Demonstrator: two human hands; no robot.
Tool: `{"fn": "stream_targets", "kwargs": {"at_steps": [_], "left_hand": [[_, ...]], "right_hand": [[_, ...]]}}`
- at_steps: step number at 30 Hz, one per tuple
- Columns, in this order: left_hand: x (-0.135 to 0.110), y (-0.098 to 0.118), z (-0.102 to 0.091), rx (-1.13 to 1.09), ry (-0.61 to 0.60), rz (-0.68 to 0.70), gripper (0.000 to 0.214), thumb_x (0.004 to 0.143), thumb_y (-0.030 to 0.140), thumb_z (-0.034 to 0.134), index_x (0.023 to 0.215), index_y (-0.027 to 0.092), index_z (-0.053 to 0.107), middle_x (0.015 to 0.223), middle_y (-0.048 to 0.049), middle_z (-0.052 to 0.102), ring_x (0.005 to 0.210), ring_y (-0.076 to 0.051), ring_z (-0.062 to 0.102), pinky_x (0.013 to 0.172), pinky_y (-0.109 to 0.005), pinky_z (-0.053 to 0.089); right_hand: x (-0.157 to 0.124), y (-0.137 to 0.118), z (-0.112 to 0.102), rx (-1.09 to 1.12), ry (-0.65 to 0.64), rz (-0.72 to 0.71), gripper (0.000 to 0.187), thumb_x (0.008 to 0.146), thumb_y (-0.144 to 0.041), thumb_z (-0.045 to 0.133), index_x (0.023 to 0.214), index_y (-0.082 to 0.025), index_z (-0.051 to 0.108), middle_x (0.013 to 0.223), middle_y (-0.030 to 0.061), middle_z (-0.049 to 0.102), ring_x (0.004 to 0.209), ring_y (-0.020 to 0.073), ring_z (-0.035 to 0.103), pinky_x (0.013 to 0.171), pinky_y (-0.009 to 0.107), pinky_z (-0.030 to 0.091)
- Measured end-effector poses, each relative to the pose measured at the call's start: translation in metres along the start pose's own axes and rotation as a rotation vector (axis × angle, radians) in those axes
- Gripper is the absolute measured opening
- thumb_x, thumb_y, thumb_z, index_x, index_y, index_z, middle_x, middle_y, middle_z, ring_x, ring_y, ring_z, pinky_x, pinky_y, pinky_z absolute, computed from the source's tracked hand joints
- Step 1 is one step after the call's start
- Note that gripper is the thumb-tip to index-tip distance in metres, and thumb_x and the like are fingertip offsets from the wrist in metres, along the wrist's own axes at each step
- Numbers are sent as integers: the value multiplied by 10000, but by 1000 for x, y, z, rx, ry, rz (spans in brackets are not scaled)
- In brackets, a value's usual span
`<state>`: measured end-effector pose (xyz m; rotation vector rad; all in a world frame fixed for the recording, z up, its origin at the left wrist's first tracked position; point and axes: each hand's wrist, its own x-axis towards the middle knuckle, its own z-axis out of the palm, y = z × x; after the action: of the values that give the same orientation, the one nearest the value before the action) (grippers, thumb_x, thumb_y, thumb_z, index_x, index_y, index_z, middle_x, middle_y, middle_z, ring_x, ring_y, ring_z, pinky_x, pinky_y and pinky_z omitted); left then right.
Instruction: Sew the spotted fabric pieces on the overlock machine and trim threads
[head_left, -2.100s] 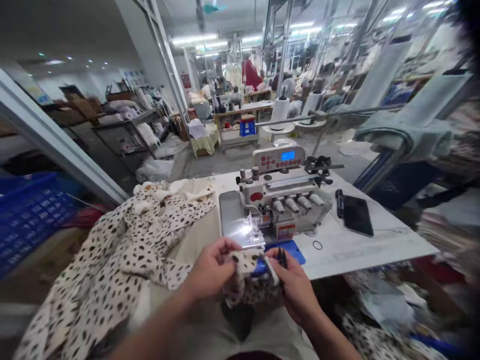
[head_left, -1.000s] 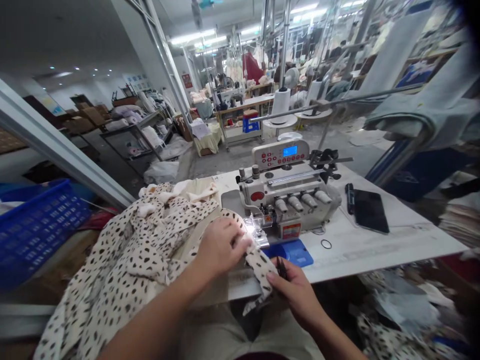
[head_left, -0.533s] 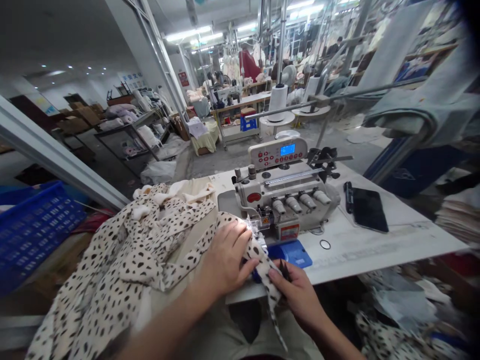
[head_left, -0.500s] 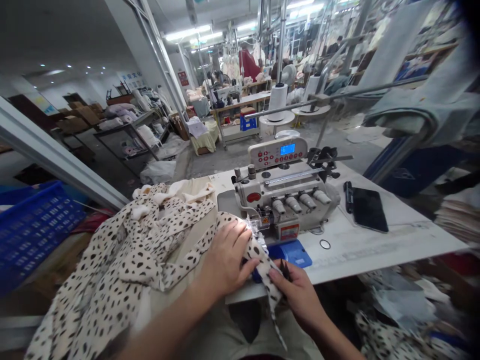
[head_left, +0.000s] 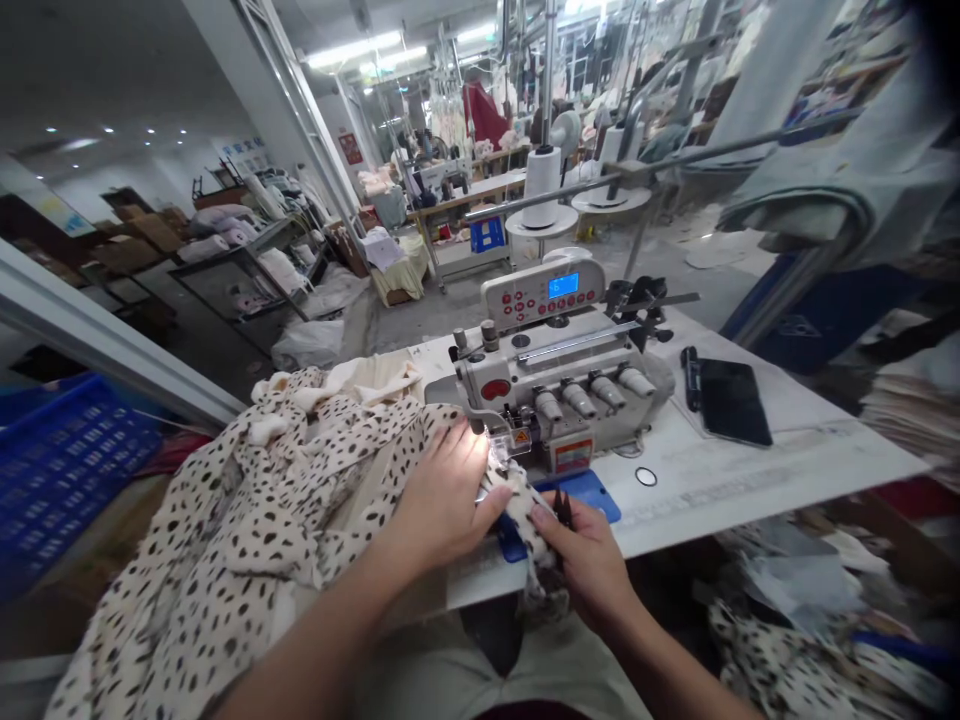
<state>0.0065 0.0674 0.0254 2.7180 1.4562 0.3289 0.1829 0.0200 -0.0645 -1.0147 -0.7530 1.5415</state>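
Note:
Cream fabric with dark spots (head_left: 255,540) is heaped on the left of the sewing table and runs to the needle area of a white overlock sewing machine (head_left: 555,385). My left hand (head_left: 442,490) lies flat on the fabric beside the lit presser foot, fingers stretched out and thumb apart. In front of the foot, my right hand (head_left: 585,545) pinches the fabric's near end between thumb and fingers. Dark pointed tips, like thread snips (head_left: 562,508), stick up from that same hand; the rest of them is hidden. The fabric's end hangs bunched below the table edge.
A dark phone or tablet (head_left: 726,400) and a small ring (head_left: 646,477) lie on the table to the right. Thread cones (head_left: 541,188) stand behind the machine. A blue basket (head_left: 67,470) is at left; fabric scraps (head_left: 787,640) sit below right.
The fabric by the needle was a flat strip with a thin tail hanging; now it is bunched between my hands. My hands sit slightly further left in view, as the whole view has shifted.

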Motion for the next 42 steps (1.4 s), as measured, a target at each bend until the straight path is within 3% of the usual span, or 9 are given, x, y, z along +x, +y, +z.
{"fn": "stream_targets", "kwargs": {"at_steps": [8, 15, 20, 22, 26, 28, 35, 42], "left_hand": [[18, -20, -9, 11, -50, 126, 278, 970, 421, 483, 997, 176, 613, 1096, -137, 637, 1144, -322, 555, 1038, -528, 418], [26, -32, -10, 0, -67, 191, 479, 860, 607, 601, 1086, 185, 617, 1212, -143, 609, 1106, -335, 556, 983, -491, 444], [26, -31, -10, 4, -57, 193, 452, 868, 583, 599, 1056, 173, 620, 1212, -154, 609, 1110, -338, 554, 1006, -516, 442], [18, -26, -8, -31, 16, 162, 420, 854, 547, 630, 1038, 170, 622, 1163, -148, 627, 1110, -337, 558, 1026, -530, 436], [-11, -6, 5, -165, 381, -18, 148, 903, 323, 598, 969, 196, 633, 1040, -109, 665, 1040, -273, 610, 961, -465, 501], [-23, 4, 12, -229, 440, -23, 107, 919, 239, 562, 979, 215, 647, 1034, -94, 683, 1022, -246, 630, 936, -434, 519], [-28, 10, 19, -164, 326, 49, 211, 917, 232, 582, 1119, 236, 644, 1210, -82, 674, 1224, -271, 568, 1068, -483, 459], [-26, 3, 19, -150, 305, 67, 242, 917, 225, 586, 1154, 230, 637, 1276, -82, 645, 1305, -265, 516, 1121, -479, 426]], "right_hand": [[-1, -3, 11, -67, 17, -14, 412, 772, -557, 785, 753, -160, 678, 634, 5, 592, 564, 128, 467, 543, 255, 388], [-5, 9, 19, -32, 47, -11, 413, 782, -561, 775, 768, -160, 678, 690, 24, 631, 631, 155, 517, 607, 277, 431], [-8, 17, 17, -42, 54, -54, 384, 814, -541, 758, 829, -159, 711, 710, 21, 637, 641, 150, 517, 607, 266, 427], [-11, 17, 16, -77, 25, -76, 382, 847, -539, 726, 851, -157, 717, 727, 25, 643, 650, 150, 521, 618, 267, 434], [-19, 14, 16, -158, -6, -93, 420, 868, -562, 689, 888, -144, 724, 728, 31, 638, 651, 155, 518, 620, 278, 452], [-20, 13, 16, -180, -23, -103, 426, 882, -570, 665, 877, -147, 721, 738, 37, 638, 662, 163, 523, 624, 281, 458], [-9, 17, 9, -338, -32, -248, 382, 901, -533, 649, 771, -177, 698, 664, 9, 583, 654, 168, 491, 635, 281, 430], [0, 16, 5, -309, -104, -232, 355, 914, -510, 634, 865, -172, 731, 765, 38, 674, 716, 194, 569, 703, 311, 463]]}}
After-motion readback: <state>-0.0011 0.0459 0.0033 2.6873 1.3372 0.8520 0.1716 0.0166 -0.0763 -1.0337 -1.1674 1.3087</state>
